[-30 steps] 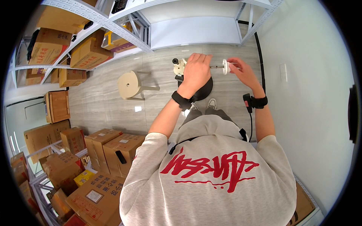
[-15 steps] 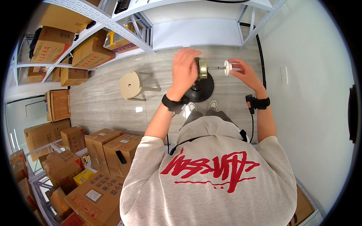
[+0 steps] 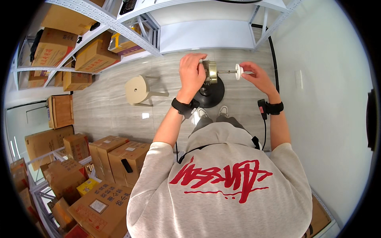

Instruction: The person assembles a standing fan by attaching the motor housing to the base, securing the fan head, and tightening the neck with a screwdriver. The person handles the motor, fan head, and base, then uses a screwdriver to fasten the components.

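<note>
- One pinch: right hand (image 3: 260, 79) has its fingers (image 3: 247, 64) closed on the hub of a white disc (image 3: 238, 71).
- Disc sits at the right end of a thin metal shaft (image 3: 226, 71), its flat face turned toward the motor.
- Left hand (image 3: 191, 74) cupped around the left side of a brass-coloured motor (image 3: 213, 72); how firmly it grips, cannot tell, as the hand hides the contact.
- Shaft runs sideways from the motor to the disc, between the two hands.
- Under the motor, a round black base (image 3: 214, 94) on the grey floor (image 3: 113, 115), just ahead of the person's shoes (image 3: 224, 110).
- Black band on each wrist; a cable (image 3: 264, 137) hangs from the right one.
- Left of the base, well apart: a beige stool (image 3: 137, 89).
- Beyond the motor, a white shelf (image 3: 206, 35).
- Right side, a pale wall (image 3: 329, 99).
- Lower left, cardboard boxes (image 3: 105, 160), one with a small black object (image 3: 126, 166) on top.
</note>
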Demonstrator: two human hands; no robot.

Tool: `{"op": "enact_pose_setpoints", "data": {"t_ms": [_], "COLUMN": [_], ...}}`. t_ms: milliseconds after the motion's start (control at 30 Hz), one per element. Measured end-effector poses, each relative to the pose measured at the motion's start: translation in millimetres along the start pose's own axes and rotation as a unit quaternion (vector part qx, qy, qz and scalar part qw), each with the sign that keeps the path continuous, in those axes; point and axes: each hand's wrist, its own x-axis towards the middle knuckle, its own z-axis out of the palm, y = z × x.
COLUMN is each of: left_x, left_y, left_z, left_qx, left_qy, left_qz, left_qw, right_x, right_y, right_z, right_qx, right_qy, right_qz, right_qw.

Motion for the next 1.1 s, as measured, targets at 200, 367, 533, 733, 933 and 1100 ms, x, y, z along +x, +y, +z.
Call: {"op": "enact_pose_setpoints", "data": {"t_ms": [200,367,533,733,933,1100], "left_x": [-3.9,-5.0,-4.4,-4.4,-5.2,-1.2], "left_y": [-0.2,-1.5,1.0,-0.8,4.9,16.2], "left_z": [4.6,6.4,4.4,6.5,4.6,3.6], "left_qx": [0.102,0.110,0.122,0.124,0.119,0.110], "left_qy": [-0.024,-0.012,-0.022,-0.020,-0.036,-0.030], "left_qz": [0.058,0.064,0.062,0.062,0.043,0.103], "left_qw": [0.993,0.992,0.990,0.990,0.991,0.988], "right_x": [3.0,-0.9,5.1,0.0,5.4,-0.3], "right_y": [5.6,2.7,2.0,-5.4,7.4,-6.9], "right_z": [0.9,1.8,-2.9,3.9,-2.3,-1.0], "right_qx": [-0.009,0.008,0.001,-0.030,0.049,0.010], "right_qy": [0.013,0.012,-0.016,0.006,-0.025,-0.033], "right_qz": [0.081,0.009,0.116,-0.006,0.101,0.033], "right_qw": [0.997,1.000,0.993,1.000,0.993,0.999]}}
